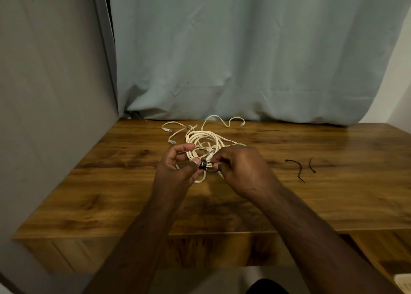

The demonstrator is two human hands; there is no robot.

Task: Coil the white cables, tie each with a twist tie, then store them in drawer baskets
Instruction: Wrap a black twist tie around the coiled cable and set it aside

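Near the table's (289, 205) back edge, the left hand (178, 162) grips the coiled white cable (201, 141) while the right hand (239, 163) pinches the black twist tie (203, 164) wrapped around it. Keep the loops bunched (loose strands slip out) and twist the ends snugly.

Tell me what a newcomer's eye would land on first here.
First, the two hands meeting mid-table: the left hand holds a coil of white cable while the right hand pinches a black twist tie wrapped round it. Next, two spare black ties lying to the right on the wooden table, and the pale curtain behind.
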